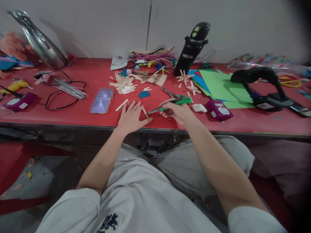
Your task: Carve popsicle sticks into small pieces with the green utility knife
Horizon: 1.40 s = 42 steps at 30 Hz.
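My left hand (pixel 131 119) rests on the red table, steadying a short wooden craft stick (pixel 145 111) between thumb and index finger while the other fingers stay spread. In my right hand (pixel 177 111) is a pair of green-handled scissors (pixel 183 100), its blades apart. One blade tip meets the stick near my left thumb; my fingers hide part of the handles. Another loose craft stick (pixel 121 105) lies beside my left hand. Beyond the hands are a blue lump (pixel 144 94) and a pile of craft sticks (pixel 122 82).
Along the back stand a steel jug (pixel 40 42) and a black bottle (pixel 191 48). To the right lie green paper sheets (pixel 222 84), a purple box (pixel 218 110) and a black strap device (pixel 262 82). A bundle of metal wires (pixel 69 88) lies left.
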Each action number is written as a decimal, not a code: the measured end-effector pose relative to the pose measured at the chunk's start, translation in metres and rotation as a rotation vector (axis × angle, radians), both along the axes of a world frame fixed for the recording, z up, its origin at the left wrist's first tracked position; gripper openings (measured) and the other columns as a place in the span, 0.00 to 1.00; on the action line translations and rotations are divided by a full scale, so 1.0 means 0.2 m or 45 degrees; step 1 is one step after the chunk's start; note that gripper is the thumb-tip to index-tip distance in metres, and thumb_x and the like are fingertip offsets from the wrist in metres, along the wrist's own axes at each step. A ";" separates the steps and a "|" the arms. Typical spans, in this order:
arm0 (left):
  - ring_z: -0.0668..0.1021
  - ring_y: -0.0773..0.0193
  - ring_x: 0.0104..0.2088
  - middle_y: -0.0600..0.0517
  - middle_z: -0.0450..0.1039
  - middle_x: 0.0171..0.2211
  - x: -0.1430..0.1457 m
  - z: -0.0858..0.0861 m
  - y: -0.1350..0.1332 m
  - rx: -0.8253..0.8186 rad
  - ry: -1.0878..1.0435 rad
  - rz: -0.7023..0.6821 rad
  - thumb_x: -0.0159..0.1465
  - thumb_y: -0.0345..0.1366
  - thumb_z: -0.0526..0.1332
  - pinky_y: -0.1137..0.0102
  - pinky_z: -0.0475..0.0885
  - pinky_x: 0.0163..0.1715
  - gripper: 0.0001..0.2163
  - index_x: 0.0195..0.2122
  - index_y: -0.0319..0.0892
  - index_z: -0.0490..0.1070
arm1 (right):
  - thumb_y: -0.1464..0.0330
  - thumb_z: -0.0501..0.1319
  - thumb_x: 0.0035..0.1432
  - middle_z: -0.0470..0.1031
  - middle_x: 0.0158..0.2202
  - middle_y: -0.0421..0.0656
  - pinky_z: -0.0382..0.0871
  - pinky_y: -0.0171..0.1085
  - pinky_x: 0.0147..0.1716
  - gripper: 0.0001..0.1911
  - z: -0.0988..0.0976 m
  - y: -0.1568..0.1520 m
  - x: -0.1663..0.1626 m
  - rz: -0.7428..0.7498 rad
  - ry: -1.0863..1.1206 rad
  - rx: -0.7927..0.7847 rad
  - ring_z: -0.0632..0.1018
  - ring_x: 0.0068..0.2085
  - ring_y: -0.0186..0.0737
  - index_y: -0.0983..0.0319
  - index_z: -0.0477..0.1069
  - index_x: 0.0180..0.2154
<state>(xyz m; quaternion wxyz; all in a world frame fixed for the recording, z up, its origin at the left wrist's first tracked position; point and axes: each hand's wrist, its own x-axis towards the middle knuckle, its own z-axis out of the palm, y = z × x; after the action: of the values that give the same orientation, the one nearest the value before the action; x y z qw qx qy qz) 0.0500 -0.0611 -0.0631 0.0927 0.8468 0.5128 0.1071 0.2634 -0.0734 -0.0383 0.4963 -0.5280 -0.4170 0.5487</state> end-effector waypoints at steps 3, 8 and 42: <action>0.52 0.52 0.72 0.50 0.51 0.71 0.00 0.00 0.00 -0.001 -0.012 0.002 0.62 0.64 0.49 0.47 0.42 0.70 0.39 0.65 0.41 0.61 | 0.78 0.59 0.54 0.78 0.20 0.44 0.73 0.26 0.19 0.07 -0.01 -0.02 0.00 -0.043 0.012 -0.057 0.77 0.19 0.32 0.66 0.74 0.30; 0.51 0.53 0.72 0.50 0.51 0.71 0.00 -0.01 0.00 0.000 -0.023 0.000 0.62 0.64 0.49 0.47 0.42 0.70 0.38 0.65 0.41 0.60 | 0.78 0.60 0.58 0.79 0.22 0.48 0.77 0.27 0.23 0.06 -0.03 -0.04 0.00 -0.121 0.105 -0.175 0.79 0.22 0.33 0.67 0.75 0.29; 0.50 0.53 0.72 0.48 0.50 0.71 -0.01 0.01 0.00 -0.004 -0.019 -0.030 0.63 0.64 0.48 0.48 0.41 0.70 0.37 0.64 0.42 0.61 | 0.59 0.70 0.50 0.78 0.26 0.42 0.73 0.38 0.29 0.13 0.00 -0.16 0.21 -0.048 -0.860 0.396 0.77 0.27 0.38 0.61 0.76 0.33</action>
<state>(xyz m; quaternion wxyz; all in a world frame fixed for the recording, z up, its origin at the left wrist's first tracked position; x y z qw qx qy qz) 0.0486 -0.0617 -0.0619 0.0990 0.8519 0.5021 0.1114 0.3059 -0.1058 -0.0389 0.4152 -0.6052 -0.6257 0.2644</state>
